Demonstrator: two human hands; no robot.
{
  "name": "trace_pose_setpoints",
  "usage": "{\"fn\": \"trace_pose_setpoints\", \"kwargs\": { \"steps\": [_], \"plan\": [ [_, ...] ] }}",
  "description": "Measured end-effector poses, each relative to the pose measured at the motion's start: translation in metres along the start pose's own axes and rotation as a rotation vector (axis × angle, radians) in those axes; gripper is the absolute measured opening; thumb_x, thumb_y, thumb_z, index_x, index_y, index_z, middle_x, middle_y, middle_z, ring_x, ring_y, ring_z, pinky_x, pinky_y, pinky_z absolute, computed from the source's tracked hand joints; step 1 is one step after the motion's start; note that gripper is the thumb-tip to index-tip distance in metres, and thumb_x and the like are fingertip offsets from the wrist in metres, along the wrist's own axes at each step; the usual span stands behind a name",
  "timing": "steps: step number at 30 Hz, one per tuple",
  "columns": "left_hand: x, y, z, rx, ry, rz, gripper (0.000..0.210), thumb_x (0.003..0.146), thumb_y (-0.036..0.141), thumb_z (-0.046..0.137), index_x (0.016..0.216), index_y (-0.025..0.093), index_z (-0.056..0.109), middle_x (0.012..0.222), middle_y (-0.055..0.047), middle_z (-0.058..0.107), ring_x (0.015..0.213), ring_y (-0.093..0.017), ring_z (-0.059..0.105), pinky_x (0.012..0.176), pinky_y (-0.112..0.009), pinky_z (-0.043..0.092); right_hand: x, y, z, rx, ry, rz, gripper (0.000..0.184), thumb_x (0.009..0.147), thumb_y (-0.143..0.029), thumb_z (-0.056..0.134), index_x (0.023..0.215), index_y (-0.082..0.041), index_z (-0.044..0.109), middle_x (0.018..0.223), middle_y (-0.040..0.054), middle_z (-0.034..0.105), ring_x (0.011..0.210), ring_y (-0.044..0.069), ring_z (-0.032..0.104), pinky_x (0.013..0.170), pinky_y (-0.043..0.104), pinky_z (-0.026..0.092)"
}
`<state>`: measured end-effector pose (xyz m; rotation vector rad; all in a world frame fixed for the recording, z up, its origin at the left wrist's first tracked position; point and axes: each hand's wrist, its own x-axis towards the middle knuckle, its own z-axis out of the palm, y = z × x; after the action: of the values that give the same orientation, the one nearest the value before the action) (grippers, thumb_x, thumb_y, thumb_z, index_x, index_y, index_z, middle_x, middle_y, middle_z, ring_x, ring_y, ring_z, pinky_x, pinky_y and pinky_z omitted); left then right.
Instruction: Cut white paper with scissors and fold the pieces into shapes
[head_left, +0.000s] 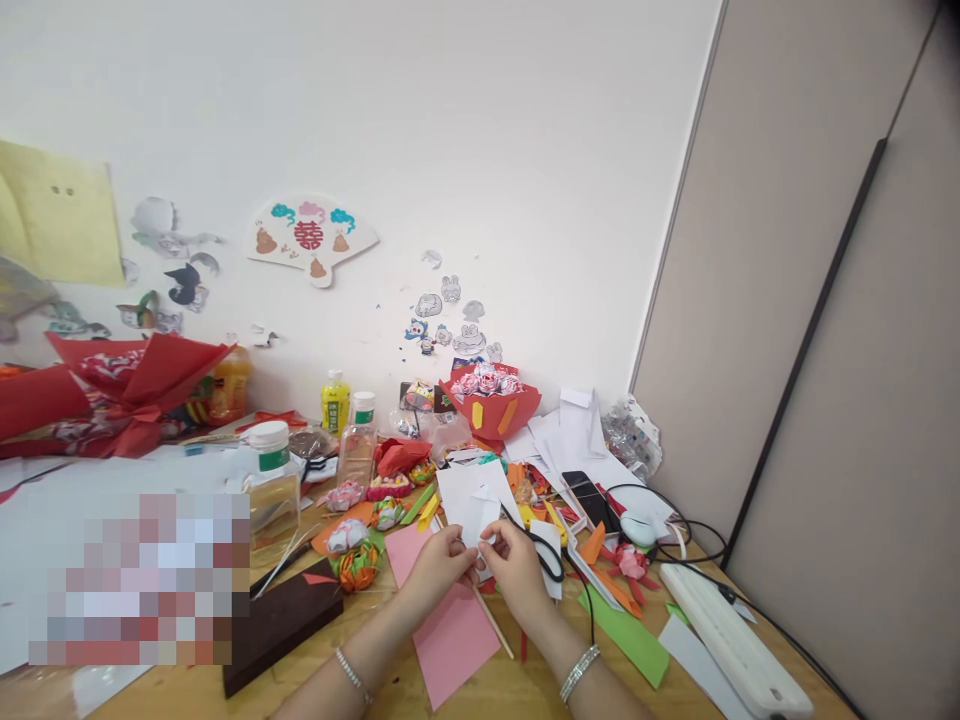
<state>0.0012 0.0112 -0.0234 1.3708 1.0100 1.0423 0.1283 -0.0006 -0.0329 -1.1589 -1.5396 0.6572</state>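
Observation:
Between my two hands is a small piece of white paper [478, 516], which looks folded. My left hand [448, 562] has its thumb and fingers closed on the paper's lower left edge. Pinching the same paper from the other side is my right hand [513, 562]. The fingertips nearly meet and hide the bottom of the paper. Pink paper [456, 650] lies on the table below my hands, with a thin wooden stick [493, 622] across it. Black-handled scissors [551, 560] rest just right of my right hand.
Several folded paper flowers [358, 565] and a dark block [285, 625] are to the left. Clear bottles [356, 445] stand behind. A red paper bouquet [491, 410] is near the wall. On the right are a phone [591, 500], green paper [626, 635] and a white power strip [731, 640] with cables.

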Motion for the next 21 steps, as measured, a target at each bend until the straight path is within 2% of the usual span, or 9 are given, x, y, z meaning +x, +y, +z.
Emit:
{"fn": "trace_pose_setpoints", "kwargs": {
  "steps": [5,10,17,21],
  "plan": [
    [0.001,-0.003,0.001,0.04,0.001,0.019,0.035,0.056,0.034,0.065,0.061,0.023,0.032,0.044,0.008,0.054,0.041,-0.014,0.057,0.043,-0.024,0.043,0.0,0.002,0.001,-0.009,0.02,0.001,0.007,0.07,-0.018,0.05,0.074,-0.02,0.056,0.062,-0.0024,0.057,0.056,0.016,0.058,0.052,0.025,0.043],
    [-0.001,-0.004,-0.001,-0.012,0.002,-0.007,0.036,0.056,0.034,0.068,0.063,0.023,0.034,0.047,0.006,0.057,0.041,-0.014,0.057,0.043,-0.025,0.044,0.001,0.006,0.003,-0.033,0.013,-0.007,0.008,0.07,-0.017,0.05,0.073,-0.02,0.056,0.061,-0.0024,0.055,0.057,0.017,0.056,0.052,0.025,0.042],
    [-0.003,-0.001,-0.004,-0.107,-0.009,-0.035,0.032,0.055,0.03,0.068,0.063,0.021,0.039,0.054,0.001,0.063,0.045,-0.013,0.058,0.047,-0.024,0.045,0.003,0.009,0.0,0.084,-0.009,-0.031,0.017,0.08,-0.024,0.042,0.091,-0.02,0.054,0.065,-0.0014,0.056,0.059,0.017,0.058,0.057,0.028,0.044],
    [-0.001,0.0,-0.006,-0.13,0.004,-0.062,0.026,0.054,0.029,0.067,0.065,0.019,0.046,0.053,0.001,0.063,0.044,-0.011,0.056,0.047,-0.023,0.044,0.004,0.012,-0.001,0.108,-0.02,-0.046,0.02,0.077,-0.023,0.046,0.095,-0.02,0.052,0.061,-0.004,0.051,0.061,0.017,0.058,0.06,0.028,0.044]
  ]
}}
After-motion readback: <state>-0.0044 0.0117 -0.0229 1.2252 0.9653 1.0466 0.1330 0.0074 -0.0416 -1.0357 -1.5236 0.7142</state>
